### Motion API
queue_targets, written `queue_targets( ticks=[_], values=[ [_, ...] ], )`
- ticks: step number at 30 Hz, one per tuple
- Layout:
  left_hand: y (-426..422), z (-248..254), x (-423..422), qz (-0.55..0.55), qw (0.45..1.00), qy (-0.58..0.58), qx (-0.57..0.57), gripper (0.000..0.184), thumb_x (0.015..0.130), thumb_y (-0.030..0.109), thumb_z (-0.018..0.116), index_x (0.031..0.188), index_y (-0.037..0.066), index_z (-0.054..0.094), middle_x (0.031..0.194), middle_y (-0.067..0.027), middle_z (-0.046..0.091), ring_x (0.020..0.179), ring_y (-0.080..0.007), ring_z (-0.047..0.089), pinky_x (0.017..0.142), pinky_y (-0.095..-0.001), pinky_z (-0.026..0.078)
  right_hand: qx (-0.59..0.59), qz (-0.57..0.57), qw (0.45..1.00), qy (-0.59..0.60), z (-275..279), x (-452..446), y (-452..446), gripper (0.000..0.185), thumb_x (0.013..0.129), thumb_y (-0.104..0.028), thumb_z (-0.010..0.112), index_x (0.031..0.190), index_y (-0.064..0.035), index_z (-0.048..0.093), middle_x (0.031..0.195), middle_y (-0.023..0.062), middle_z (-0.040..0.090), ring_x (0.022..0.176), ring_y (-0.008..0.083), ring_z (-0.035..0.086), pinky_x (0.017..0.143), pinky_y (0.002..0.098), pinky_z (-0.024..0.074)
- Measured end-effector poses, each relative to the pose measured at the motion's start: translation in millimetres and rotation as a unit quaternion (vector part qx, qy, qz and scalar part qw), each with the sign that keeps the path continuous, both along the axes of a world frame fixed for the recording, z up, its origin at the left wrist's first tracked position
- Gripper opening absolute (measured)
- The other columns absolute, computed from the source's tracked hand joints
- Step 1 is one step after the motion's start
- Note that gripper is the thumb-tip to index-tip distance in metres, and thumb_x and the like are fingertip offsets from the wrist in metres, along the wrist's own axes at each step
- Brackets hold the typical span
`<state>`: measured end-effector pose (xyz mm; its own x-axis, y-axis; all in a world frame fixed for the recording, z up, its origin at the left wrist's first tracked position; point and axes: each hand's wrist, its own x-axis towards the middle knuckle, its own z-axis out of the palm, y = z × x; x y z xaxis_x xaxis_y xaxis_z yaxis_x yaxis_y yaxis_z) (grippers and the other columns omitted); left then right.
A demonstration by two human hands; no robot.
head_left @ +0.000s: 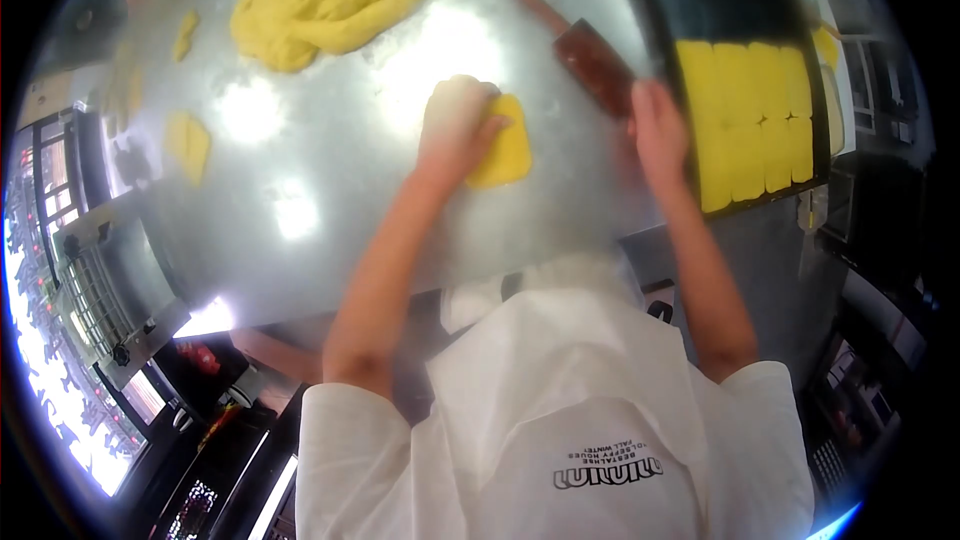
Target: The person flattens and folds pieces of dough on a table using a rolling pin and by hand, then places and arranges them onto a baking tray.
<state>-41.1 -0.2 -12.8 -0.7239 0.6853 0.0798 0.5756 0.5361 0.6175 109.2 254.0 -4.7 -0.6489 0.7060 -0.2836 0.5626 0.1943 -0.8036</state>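
My left hand point(458, 128) is at the middle of the metal table, its fingers curled and its thumb over the edge of a flat, rounded piece of yellow dough point(513, 155). To the right, my right hand point(660, 135) is closed round the near handle of a rolling pin point(595, 65). The pin has a dark reddish-brown barrel and a lighter far handle, and it lies slanted, pointing away and to the left. Beyond my left hand is a large lump of yellow dough point(330, 0).
A dark tray point(822, 115) along the right edge holds rows of flat yellow dough pieces point(755, 125). Smaller dough scraps point(188, 145) lie on the metal table point(340, 130) at the left. A machine with a metal grille point(95, 290) stands beyond the left edge. Another person's arm point(275, 352) shows below it.
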Motion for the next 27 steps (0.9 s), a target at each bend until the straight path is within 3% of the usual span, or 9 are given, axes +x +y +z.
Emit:
queue_targets(
  ticks=[3, 6, 10, 16, 19, 21, 23, 25, 27],
  values=[
    [-1.9, -1.2, 0.6, -0.004, 0.999, -0.029, -0.03, 0.042, 0.08, 0.017, 0.084, 0.118, 0.005, 0.07, 0.118, -0.0181, 0.064, 0.112, -0.0408, 0.057, 0.099, -0.0487, 0.048, -0.001, 0.021, 1.0, -0.01, 0.9, 1.4, 0.2, 0.05, 0.1, -0.053, 0.064, 0.132, -0.0143, 0.068, 0.081, 0.002, 0.068, 0.078, 0.0162, 0.067, 0.082, 0.0303, 0.0499],
    [11.6, -2.1, 16.7, 0.023, 0.991, 0.119, 0.048, 0.065, 0.081, 0.022, 0.084, 0.137, 0.0, 0.058, 0.139, -0.0222, 0.056, 0.13, -0.0438, 0.05, 0.109, -0.051, 0.042, 0.059, 0.071, 0.995, -0.027, 2.7, -0.4, -1.3, 0.059, 0.094, -0.053, 0.071, 0.139, -0.016, 0.063, 0.088, 0.0028, 0.07, 0.084, 0.019, 0.069, 0.086, 0.0322, 0.0516],
    [28.6, -7.6, 49.7, 0.014, 0.994, 0.092, -0.049, 0.087, 0.089, 0.04, 0.077, 0.151, -0.009, 0.041, 0.161, -0.0281, 0.036, 0.148, -0.0478, 0.034, 0.12, -0.0575, 0.028, 0.117, 0.117, 0.985, -0.045, 7.8, -6.1, -4.9, 0.073, 0.086, -0.052, 0.081, 0.146, -0.0191, 0.056, 0.096, 0.004, 0.071, 0.093, 0.0222, 0.071, 0.09, 0.035, 0.0534],
    [25.0, -17.9, 56.7, 0.021, 0.994, 0.101, -0.037, 0.082, 0.094, 0.04, 0.071, 0.153, -0.008, 0.04, 0.16, -0.0275, 0.039, 0.149, -0.0473, 0.034, 0.122, -0.0569, 0.027, 0.133, 0.124, 0.983, -0.027, 6.0, -12.8, -16.0, 0.072, 0.085, -0.05, 0.082, 0.145, -0.0191, 0.057, 0.1, 0.0057, 0.075, 0.096, 0.0225, 0.072, 0.091, 0.0352, 0.0539],
    [15.3, -12.4, 53.0, 0.047, 0.998, 0.037, 0.034, 0.072, 0.096, 0.027, 0.07, 0.154, -0.004, 0.04, 0.158, -0.026, 0.042, 0.149, -0.0461, 0.037, 0.122, -0.0541, 0.03, 0.155, 0.124, 0.979, -0.035, 6.2, -14.0, -21.2, 0.07, 0.086, -0.05, 0.082, 0.143, -0.0182, 0.058, 0.102, 0.0062, 0.076, 0.097, 0.0226, 0.073, 0.093, 0.0351, 0.0538],
    [-5.7, -6.7, 42.9, 0.108, 0.984, 0.067, 0.124, 0.062, 0.096, 0.013, 0.068, 0.152, -0.002, 0.044, 0.15, -0.0249, 0.05, 0.14, -0.0448, 0.046, 0.118, -0.0495, 0.038, 0.155, 0.11, 0.981, -0.041, 11.3, -13.2, -25.7, 0.069, 0.086, -0.051, 0.081, 0.141, -0.0166, 0.059, 0.103, 0.0069, 0.076, 0.097, 0.0232, 0.073, 0.094, 0.0357, 0.0539],
    [-30.9, -14.5, 32.3, 0.161, 0.971, 0.056, 0.167, 0.048, 0.098, 0.007, 0.064, 0.143, -0.004, 0.051, 0.133, -0.0207, 0.06, 0.12, -0.0324, 0.061, 0.109, -0.0418, 0.047, 0.151, 0.103, 0.982, -0.049, 11.4, -14.6, -26.6, 0.069, 0.086, -0.052, 0.081, 0.141, -0.0155, 0.059, 0.105, 0.0075, 0.077, 0.098, 0.024, 0.073, 0.094, 0.0362, 0.0538],
    [-50.4, -22.5, 23.5, 0.215, 0.967, -0.026, 0.136, 0.048, 0.105, 0.012, 0.059, 0.148, -0.005, 0.047, 0.141, -0.0198, 0.058, 0.128, -0.0278, 0.059, 0.112, -0.04, 0.045, 0.142, 0.098, 0.983, -0.061, 8.7, -16.7, -25.1, 0.07, 0.086, -0.053, 0.081, 0.141, -0.0146, 0.059, 0.106, 0.008, 0.077, 0.099, 0.025, 0.073, 0.095, 0.0366, 0.0537],
    [-51.6, -24.9, 29.2, 0.236, 0.944, -0.073, 0.218, 0.048, 0.104, 0.011, 0.056, 0.149, -0.007, 0.048, 0.147, -0.0247, 0.057, 0.137, -0.0358, 0.054, 0.118, -0.0431, 0.039, 0.143, 0.112, 0.982, -0.059, 12.4, -16.3, -24.6, 0.07, 0.088, -0.05, 0.08, 0.142, -0.0116, 0.058, 0.108, 0.0092, 0.077, 0.099, 0.0267, 0.073, 0.096, 0.0372, 0.0538]
  ],
)
